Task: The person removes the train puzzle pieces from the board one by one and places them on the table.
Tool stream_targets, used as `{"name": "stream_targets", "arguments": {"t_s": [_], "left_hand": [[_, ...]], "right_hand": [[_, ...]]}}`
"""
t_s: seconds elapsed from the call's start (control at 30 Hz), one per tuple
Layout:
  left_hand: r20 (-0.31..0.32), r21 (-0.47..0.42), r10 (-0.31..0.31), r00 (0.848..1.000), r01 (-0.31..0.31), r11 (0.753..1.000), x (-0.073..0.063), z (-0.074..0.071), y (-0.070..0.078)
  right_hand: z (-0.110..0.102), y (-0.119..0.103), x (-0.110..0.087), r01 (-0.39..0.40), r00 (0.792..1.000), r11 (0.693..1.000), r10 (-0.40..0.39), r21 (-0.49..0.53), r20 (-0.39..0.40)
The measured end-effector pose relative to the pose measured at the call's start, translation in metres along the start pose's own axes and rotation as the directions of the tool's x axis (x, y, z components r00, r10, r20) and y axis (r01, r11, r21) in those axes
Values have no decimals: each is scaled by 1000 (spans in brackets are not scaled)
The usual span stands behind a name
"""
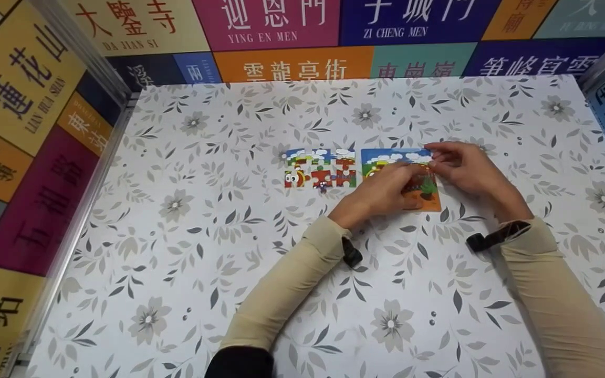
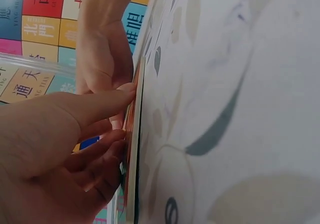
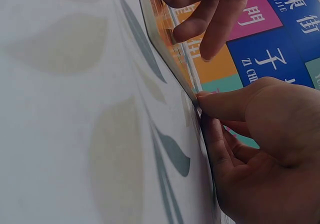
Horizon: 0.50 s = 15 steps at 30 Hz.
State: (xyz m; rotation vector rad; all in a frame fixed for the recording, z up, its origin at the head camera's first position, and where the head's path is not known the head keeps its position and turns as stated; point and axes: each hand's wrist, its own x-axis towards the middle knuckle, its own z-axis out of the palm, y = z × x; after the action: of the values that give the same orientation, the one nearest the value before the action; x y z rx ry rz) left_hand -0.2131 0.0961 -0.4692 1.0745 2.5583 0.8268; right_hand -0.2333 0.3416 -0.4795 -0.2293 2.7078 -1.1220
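Note:
A colourful cartoon jigsaw puzzle board (image 1: 428,202) lies flat on the patterned tabletop, its middle hidden by my left hand (image 1: 381,191). That hand reaches over the board from the front left, with fingertips on its face and the thumb near its front edge. At the right edge is my right hand (image 1: 462,165), its thumb touching the rim and the index finger extended by the far right corner. In the right wrist view, the thumb (image 3: 227,104) lies against the board's thin edge. Several loose puzzle pieces (image 1: 321,179) sit just left of the board, loosely grouped.
A white tabletop (image 1: 176,252) with grey leaves and flowers spreads around the hands. Colourful panels with large lettering (image 1: 292,63) stand along the back, left and right sides. Each wrist wears a dark camera strap (image 1: 352,254).

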Motion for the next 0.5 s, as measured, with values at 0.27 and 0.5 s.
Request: {"name": "stream_targets", "arguments": {"t_s": [0.27,0.5], "left_hand": [[14,-70,15,1000,-14,997,3,2,0],[-1,-100,55,998,-55,993,2,2,-1]], "right_hand": [[1,1,2,7,1000,1000,-7,8,1],[1,0,2,6,1000,1000,-6,-5,-8]]}}
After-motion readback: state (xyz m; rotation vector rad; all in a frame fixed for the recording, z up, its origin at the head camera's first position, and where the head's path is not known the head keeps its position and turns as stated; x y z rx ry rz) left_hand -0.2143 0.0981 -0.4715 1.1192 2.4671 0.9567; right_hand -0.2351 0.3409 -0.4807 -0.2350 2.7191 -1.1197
